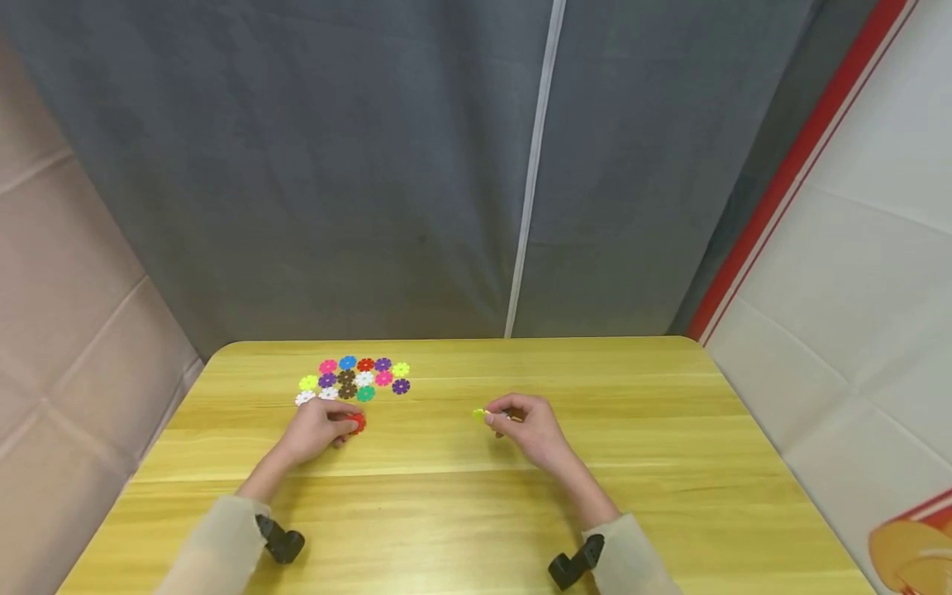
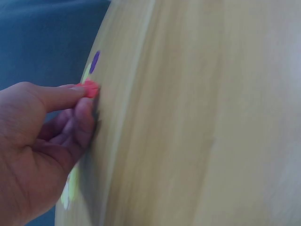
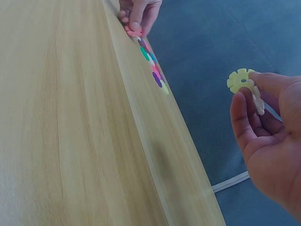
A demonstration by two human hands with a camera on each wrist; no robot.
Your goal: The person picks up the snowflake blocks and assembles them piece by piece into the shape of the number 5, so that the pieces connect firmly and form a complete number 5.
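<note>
Fingers of the left hand (image 1: 316, 430) pinch a red notched plastic disc (image 1: 358, 423) just before the coloured disc cluster (image 1: 355, 378); the right hand (image 1: 526, 423) pinches a yellow-green notched plastic disc (image 3: 241, 80), seemingly light, stiff, best held by its rim

Head view high over the table (image 1: 461, 512); wrist views close, skimming that same tabletop.

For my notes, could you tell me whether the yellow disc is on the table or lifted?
Lifted: the right hand pinches the yellow disc above the table.
</note>
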